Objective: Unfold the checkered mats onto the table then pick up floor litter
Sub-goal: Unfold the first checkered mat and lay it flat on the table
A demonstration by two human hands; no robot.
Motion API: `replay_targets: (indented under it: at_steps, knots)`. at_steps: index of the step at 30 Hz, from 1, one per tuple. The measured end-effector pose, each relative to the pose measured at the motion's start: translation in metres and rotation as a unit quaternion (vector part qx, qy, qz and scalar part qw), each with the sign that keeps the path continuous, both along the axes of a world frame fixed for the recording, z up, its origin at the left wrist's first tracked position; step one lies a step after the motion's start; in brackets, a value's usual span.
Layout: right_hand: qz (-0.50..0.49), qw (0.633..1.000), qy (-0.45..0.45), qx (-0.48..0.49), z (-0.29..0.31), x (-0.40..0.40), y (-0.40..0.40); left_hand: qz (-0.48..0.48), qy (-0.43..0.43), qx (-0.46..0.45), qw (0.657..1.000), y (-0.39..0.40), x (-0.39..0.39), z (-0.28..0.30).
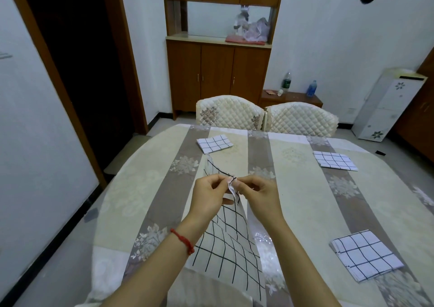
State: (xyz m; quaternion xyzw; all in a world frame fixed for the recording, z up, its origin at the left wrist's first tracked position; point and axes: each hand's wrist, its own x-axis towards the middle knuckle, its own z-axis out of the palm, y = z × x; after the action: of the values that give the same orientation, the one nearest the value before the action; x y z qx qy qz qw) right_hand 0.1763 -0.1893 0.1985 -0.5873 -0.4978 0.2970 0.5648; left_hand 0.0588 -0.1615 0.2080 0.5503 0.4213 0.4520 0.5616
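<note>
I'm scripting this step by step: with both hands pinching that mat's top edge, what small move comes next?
Probably draw the hands apart: the left hand and right hand pinch the held mat at nearly one spot, so it hangs narrow and still part folded over the table.

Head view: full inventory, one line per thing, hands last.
held mat: 1, white with black grid, partly unfolded, lifted above the near table edge
folded mats: 3, white with black grid, on the table: far centre, far right, near right
table: 1, beige and grey floral striped cover, foreground
chairs: 2, cream quilted, at the far side of the table
cabinet: 1, brown wood, back wall
bottles: 2, one clear, one blue, on a low stand at right
bracelet: 1, red, left wrist
hands: 2, left hand and right hand pinch the held mat's top corner
</note>
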Motion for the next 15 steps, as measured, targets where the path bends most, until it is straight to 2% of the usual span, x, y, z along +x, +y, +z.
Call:
replay_targets:
  at_steps: [7,15]
  knots:
    - [-0.040,0.998,-0.045,0.032,-0.006,-0.004,0.000,0.017,0.000,0.017,1.000,0.001,0.000,-0.006]
    - [-0.108,0.994,0.002,0.017,-0.008,0.020,0.016,0.088,0.032,0.011,0.995,0.040,-0.024,-0.018]
